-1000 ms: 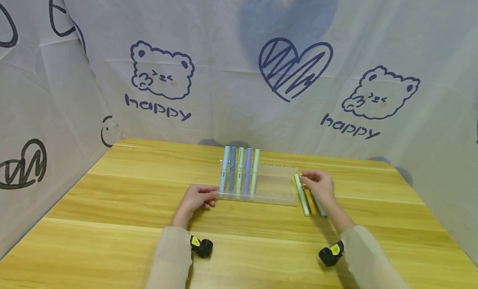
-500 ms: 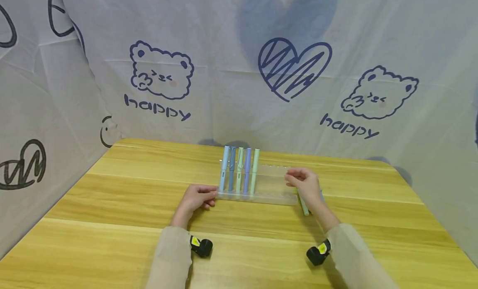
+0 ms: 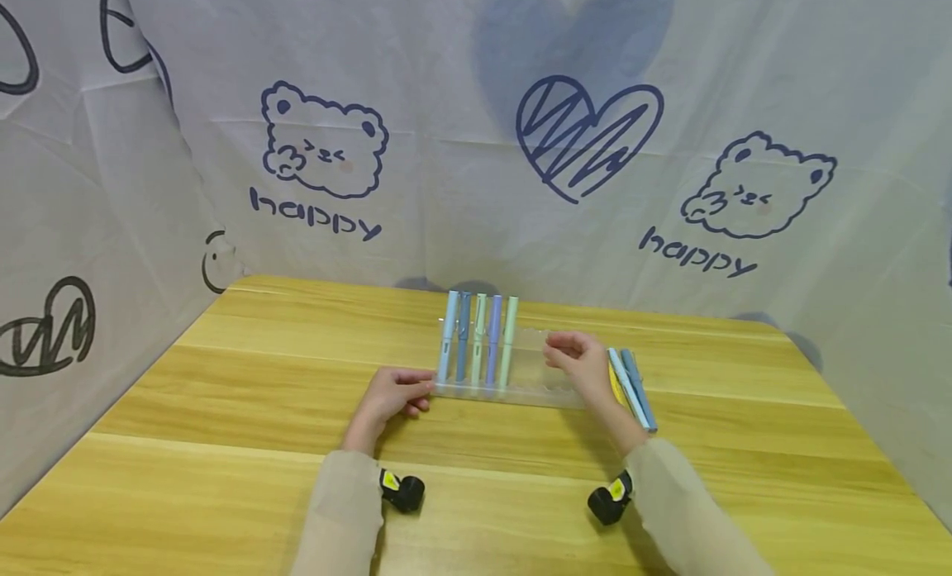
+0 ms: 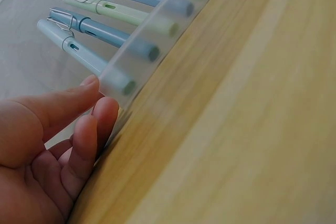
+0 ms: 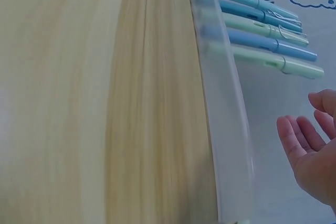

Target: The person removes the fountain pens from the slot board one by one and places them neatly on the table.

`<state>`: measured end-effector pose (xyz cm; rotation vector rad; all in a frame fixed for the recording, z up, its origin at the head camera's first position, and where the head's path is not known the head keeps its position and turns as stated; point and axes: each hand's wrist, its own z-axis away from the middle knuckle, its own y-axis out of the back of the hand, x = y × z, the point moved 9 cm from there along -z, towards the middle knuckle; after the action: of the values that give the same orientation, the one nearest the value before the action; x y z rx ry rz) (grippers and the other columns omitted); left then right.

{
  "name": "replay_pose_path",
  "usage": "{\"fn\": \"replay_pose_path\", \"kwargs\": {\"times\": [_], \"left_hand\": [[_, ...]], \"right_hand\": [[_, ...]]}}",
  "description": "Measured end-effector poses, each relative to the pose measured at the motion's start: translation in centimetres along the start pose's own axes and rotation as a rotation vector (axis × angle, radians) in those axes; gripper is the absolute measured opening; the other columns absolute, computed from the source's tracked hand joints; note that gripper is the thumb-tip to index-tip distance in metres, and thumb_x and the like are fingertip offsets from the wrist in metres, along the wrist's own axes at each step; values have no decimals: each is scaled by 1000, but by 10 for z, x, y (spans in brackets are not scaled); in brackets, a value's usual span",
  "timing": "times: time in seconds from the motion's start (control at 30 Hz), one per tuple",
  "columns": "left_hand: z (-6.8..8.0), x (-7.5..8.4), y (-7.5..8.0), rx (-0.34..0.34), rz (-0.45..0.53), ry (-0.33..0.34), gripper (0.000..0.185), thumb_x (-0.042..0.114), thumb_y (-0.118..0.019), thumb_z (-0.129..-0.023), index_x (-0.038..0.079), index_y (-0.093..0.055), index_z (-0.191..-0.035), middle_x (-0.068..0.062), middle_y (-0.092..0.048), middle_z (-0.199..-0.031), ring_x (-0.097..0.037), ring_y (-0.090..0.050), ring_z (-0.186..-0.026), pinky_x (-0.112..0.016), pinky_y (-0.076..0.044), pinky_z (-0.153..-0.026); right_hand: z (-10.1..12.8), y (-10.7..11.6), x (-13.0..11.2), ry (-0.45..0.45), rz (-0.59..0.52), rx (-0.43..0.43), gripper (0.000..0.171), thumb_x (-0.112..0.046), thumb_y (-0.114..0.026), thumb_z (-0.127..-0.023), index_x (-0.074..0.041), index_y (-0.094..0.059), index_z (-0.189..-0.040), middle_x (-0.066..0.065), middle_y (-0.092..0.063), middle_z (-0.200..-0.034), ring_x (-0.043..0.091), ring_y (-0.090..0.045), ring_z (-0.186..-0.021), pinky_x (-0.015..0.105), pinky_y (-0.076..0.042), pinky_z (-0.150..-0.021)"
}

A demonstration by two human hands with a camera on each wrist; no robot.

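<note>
A clear plastic pen rack (image 3: 546, 397) stands mid-table. Several capped pens lean upright in its left half: light blue (image 3: 447, 336), dark blue (image 3: 463, 340), purple (image 3: 494, 336) and pale green ones (image 3: 509, 336). My left hand (image 3: 390, 394) pinches the rack's left end, thumb on top and fingertips below in the left wrist view. My right hand (image 3: 583, 365) hovers before the rack's right part, overlapping it in the head view. In the right wrist view, the right hand's (image 5: 315, 161) fingers and thumb are loosely bent and apart, with nothing visible between them.
Right of the rack lie a yellow pen (image 3: 616, 383), a light blue pen (image 3: 628, 387) and a dark blue pen (image 3: 641, 392), partly behind my right hand and forearm. A white printed cloth (image 3: 446, 146) hangs behind the wooden table (image 3: 506, 493).
My right hand has moved left from the loose pens to in front of the rack's right half. My left hand stays at the rack's left end.
</note>
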<state>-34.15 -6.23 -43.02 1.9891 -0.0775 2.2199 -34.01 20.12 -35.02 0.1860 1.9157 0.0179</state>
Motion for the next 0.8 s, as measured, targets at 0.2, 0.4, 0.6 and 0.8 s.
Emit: {"fn": "replay_pose_path", "kwargs": {"times": [0.2,0.4,0.6,0.8], "left_hand": [[0,1,0,-4,3,-5,27,0,-60,-84,-12,-59,-108,-13,-64,-75,-9,-56,-51,-17,-47,-45],[1,1,1,1,5,9,27,1,-59,-84,-11,-59,-108,-11,-64,-74,-9,-56,-51,-17,-47,-45],[1,2,0,1,9,3,27,1,-59,-84,-12,-59,-108,-12,-64,-74,-9,-56,-51,-17,-47,-45],[2,2,0,1,0,6,27,1,-60,-84,-11,-59,-108,-13,-64,-75,-9,-56,-51,-17,-47,-45]], "right_hand": [[-2,-11,1,-45,25,12,22,13,-61,-77,21,-56,-96,30,-59,-92,2,-58,-67,19,-52,-62],[-4,-20,1,-29,58,-2,23,9,-62,-77,19,-56,-97,30,-59,-94,10,-60,-74,17,-50,-65],[-5,-30,1,-22,46,-19,21,11,-62,-77,18,-57,-96,32,-58,-96,16,-60,-78,16,-49,-66],[-5,-40,1,-9,9,-37,20,11,-62,-77,19,-57,-95,30,-59,-93,15,-60,-75,19,-51,-64]]}}
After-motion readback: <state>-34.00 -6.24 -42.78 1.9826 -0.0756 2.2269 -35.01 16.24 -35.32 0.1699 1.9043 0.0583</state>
